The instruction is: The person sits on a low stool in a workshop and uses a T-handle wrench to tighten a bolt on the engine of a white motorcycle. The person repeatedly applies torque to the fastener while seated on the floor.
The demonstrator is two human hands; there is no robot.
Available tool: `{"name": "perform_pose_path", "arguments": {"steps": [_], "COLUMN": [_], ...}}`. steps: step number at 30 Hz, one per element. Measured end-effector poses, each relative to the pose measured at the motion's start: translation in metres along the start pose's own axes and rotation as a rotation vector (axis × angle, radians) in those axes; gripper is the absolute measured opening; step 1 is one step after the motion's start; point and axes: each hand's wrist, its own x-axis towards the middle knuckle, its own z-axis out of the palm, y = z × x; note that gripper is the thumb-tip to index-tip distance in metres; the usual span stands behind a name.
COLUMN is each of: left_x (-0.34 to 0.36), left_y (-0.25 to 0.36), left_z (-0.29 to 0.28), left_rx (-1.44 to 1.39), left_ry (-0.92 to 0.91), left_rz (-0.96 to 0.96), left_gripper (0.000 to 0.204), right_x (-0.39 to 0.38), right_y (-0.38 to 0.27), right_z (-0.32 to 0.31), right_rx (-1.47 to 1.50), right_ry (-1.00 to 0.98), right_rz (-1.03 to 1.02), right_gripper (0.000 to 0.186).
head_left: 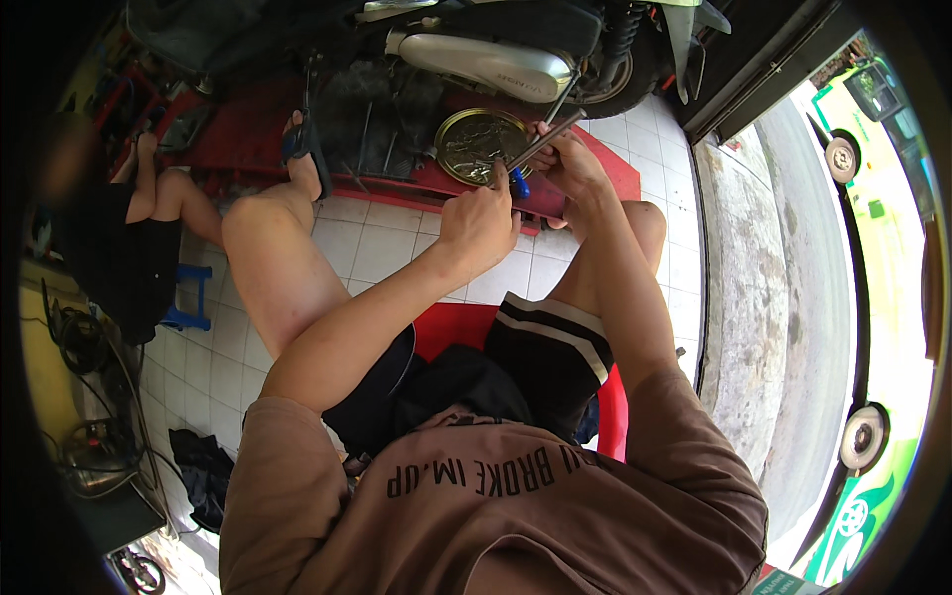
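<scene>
A slim grey metal rod (547,139) slants above a round gold-rimmed tin tray (443,159) that holds small metal parts. My right hand (575,169) is closed round the rod's upper part. At its lower end is my left hand (478,226), knuckles up, with the index finger stretched along to the tip and the other fingers curled. Just what the left fingertips pinch there is partly hidden. A blue-handled tool (520,182) lies beside the tray, close to my left fingers.
The tray rests on a red lift platform (615,164) under a motorcycle (486,64). Long tools lie left of the tray. At left, another person (119,228) sits by a blue stool (188,297). White floor tiles (382,233) run below. A green-and-white bus (878,248) stands outside at right.
</scene>
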Motion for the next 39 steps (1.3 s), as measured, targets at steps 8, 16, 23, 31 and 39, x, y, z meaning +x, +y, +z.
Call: {"name": "perform_pose_path", "arguments": {"steps": [8,16,23,31,39], "left_x": [0.007,-0.008,0.009,-0.004,0.002], "left_y": [0.015,0.011,0.014,0.012,0.006], "left_z": [-0.018,0.016,-0.025,0.005,0.023], "left_rx": [-0.054,-0.083,-0.112,-0.086,-0.187], "left_ry": [0.164,-0.08,0.149,-0.075,0.025], "left_rz": [0.139,0.205,-0.062,0.277,-0.039], "left_gripper": [0.074,0.077,0.077,0.073,0.072], "right_x": [-0.001,-0.001,0.0,-0.002,0.003], "right_y": [0.0,0.001,-0.002,-0.003,-0.003], "right_z": [0.004,0.007,-0.001,0.007,0.0], "right_rx": [-0.008,0.012,0.02,-0.038,-0.069], "right_ry": [0.043,0.068,0.063,0.159,0.121], "right_rz": [0.002,0.048,0.023,0.033,0.005], "right_gripper": [0.02,0.02,0.02,0.021,0.024]}}
